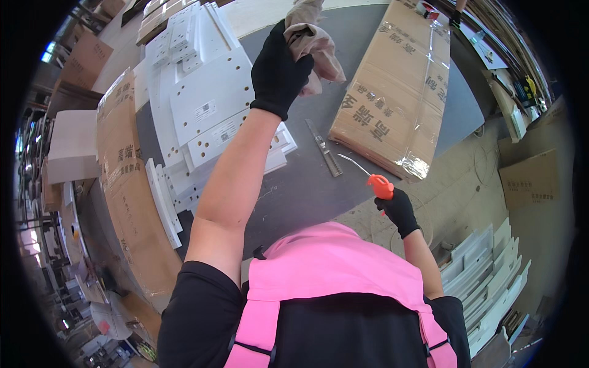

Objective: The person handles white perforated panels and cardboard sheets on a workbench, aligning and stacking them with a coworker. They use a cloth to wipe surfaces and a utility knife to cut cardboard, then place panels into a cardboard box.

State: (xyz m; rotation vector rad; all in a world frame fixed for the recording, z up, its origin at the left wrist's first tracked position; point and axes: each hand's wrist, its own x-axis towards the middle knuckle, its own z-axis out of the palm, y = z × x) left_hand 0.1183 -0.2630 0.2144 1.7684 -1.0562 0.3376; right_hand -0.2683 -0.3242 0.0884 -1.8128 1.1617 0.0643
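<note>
My left hand [279, 76], in a black glove, is raised over the far part of the dark table [288, 190], its fingers closed round a crumpled beige cloth [322, 52]. In my right hand [399, 211], also black-gloved, is an orange air blow gun [380, 186] with a thin, bent metal nozzle pointing toward the table. Between the two hands lies a slim metal tool [325, 150], perhaps a utility knife. White drilled panels [211, 98] with labels are stacked left of my left forearm.
A long, taped cardboard package [392, 92] lies on the table's right side. Another carton [132, 184] runs along the left. White panels [491, 276] stand at the lower right. Another person's black-gloved hand [455, 17] shows at the far right, near a red container [426, 9].
</note>
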